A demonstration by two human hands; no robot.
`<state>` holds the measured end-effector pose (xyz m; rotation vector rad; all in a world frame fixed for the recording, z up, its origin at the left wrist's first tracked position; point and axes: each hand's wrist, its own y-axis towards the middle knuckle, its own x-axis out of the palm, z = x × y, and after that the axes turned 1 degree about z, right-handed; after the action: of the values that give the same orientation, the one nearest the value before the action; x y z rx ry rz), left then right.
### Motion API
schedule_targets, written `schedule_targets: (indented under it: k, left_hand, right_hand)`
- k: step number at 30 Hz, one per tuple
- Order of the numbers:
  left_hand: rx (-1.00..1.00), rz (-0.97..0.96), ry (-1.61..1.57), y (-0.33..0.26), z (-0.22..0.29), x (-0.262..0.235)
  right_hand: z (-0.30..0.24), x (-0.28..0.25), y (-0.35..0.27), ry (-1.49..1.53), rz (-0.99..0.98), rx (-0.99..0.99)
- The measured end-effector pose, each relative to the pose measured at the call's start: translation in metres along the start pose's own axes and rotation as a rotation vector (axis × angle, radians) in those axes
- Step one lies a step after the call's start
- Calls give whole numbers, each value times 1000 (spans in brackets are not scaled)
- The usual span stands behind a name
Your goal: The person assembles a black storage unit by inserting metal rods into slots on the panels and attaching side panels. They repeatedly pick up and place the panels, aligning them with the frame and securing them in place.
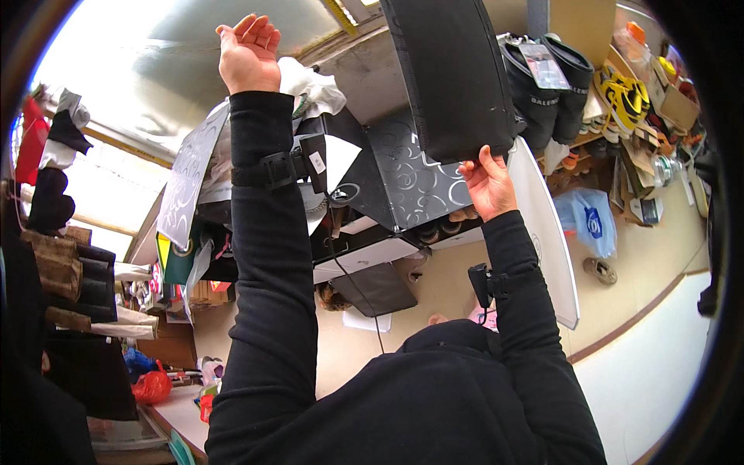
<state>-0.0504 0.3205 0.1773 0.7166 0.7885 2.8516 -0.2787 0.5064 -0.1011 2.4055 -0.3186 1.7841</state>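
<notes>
My left hand (251, 58) is raised at the upper left, palm showing, fingers loosely curled and apart, with nothing in it. A large black, padded-looking rectangular panel (457, 77) stands upright at the top centre, its upper end cut off by the picture's edge. By its lower right corner is my right hand (490, 186), palm showing, thumb and fingers apart. The thumb overlaps the panel's bottom edge; whether it presses on it I cannot tell. Black sleeves cover both arms, and a small black device is strapped on each.
Dark boards with ring patterns (418, 174) stand behind a cluttered table. A white rounded board (552, 240) is beside my right forearm. Black boots (542, 85), yellow shoes (622, 93) and a blue plastic bag (587, 221) are at the right. Clothes (58, 271) hang at the left.
</notes>
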Motion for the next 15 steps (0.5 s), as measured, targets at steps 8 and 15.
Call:
schedule_targets:
  k: [8, 15]
  left_hand:
    - [100, -2, 18, 41, 55, -14]
    - [189, -695, 17, -13, 201, -6]
  right_hand:
    - [39, -1, -1, 85, -101, 234]
    - [42, 11, 0, 68, -143, 280]
